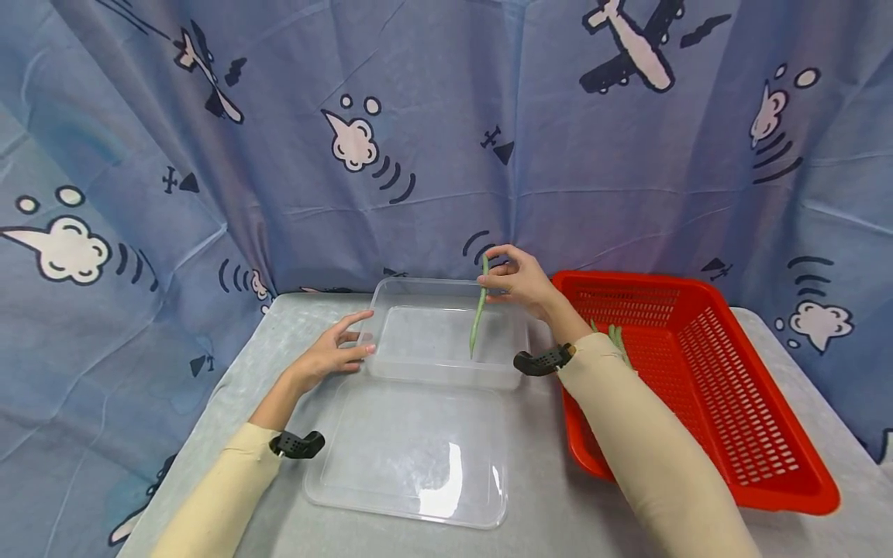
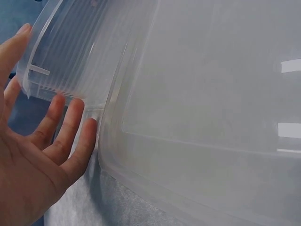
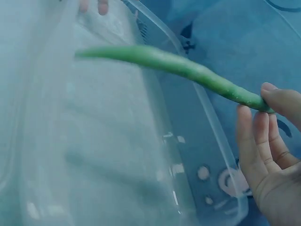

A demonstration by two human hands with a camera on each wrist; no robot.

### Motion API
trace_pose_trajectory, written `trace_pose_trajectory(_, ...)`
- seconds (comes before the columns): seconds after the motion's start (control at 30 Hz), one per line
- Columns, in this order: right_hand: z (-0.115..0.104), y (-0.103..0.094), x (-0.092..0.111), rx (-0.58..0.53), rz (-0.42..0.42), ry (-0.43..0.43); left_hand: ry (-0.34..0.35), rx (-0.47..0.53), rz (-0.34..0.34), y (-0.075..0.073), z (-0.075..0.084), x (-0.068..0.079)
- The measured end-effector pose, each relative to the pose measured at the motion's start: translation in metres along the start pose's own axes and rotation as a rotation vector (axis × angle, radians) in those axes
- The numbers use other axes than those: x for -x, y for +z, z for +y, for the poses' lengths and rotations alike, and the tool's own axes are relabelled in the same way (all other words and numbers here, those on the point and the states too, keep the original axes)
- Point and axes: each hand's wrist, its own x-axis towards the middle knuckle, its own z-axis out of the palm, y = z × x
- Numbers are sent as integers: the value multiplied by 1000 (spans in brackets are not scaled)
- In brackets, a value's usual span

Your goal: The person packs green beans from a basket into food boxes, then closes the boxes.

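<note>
A green bean [image 1: 477,319] hangs over the clear plastic box [image 1: 446,373], its lower end angled down. My right hand [image 1: 518,282] pinches it near its upper end between thumb and fingertips, as the right wrist view shows with the bean [image 3: 174,66] stretching across the box. At the box's left end is my left hand [image 1: 331,353], its fingers spread and only slightly bent against the wall. The left wrist view has those fingertips [image 2: 75,106] beside the box's ribbed wall [image 2: 70,52]. No bean shows inside the box.
A clear flat lid [image 1: 412,453] lies on the table in front of the box. To the right stands a red slotted basket [image 1: 760,387] with several green beans [image 1: 618,341] in it, partly hidden by my right forearm. A blue patterned curtain [image 1: 432,155] hangs behind.
</note>
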Motion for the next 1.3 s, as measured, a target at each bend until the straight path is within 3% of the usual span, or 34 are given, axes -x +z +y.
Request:
trace_pose_trajectory(0.33,7,21,-2,-14,-19,52,1,-12,-1,-1,-1,-1)
trace_pose_trajectory(0.63,9,21,-7,-44,17,38,8,-9,-7,-2,1,0)
trace_pose_trajectory(0.9,16,23,-8,13,-26,70,-7,-7,-5,0,-1,-1)
trace_pose_trajectory(1.3,5,12,-3,-29,-40,46,-9,-6,1,-1,-2,-2)
